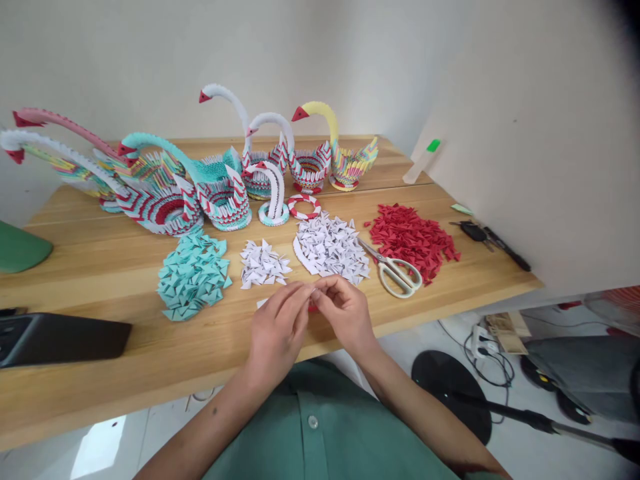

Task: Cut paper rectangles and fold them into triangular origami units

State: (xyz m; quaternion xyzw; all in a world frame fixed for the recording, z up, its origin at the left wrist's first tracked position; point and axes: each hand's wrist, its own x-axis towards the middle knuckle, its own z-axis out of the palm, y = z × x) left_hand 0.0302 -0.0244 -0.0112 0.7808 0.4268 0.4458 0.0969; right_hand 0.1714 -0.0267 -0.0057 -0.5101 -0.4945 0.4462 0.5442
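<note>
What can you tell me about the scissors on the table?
The scissors have two cream-coloured looped handles, which look like plastic, and slim grey blades that look like metal. They lie flat on the wooden table, handles toward the person's right, with the blades pointing away to the left. The tips reach the edge of the larger white paper pile; the red pile lies just beyond the handles. Neither hand touches them.

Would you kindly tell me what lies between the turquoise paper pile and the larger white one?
The head view shows a smaller pile of folded white paper pieces.
</note>
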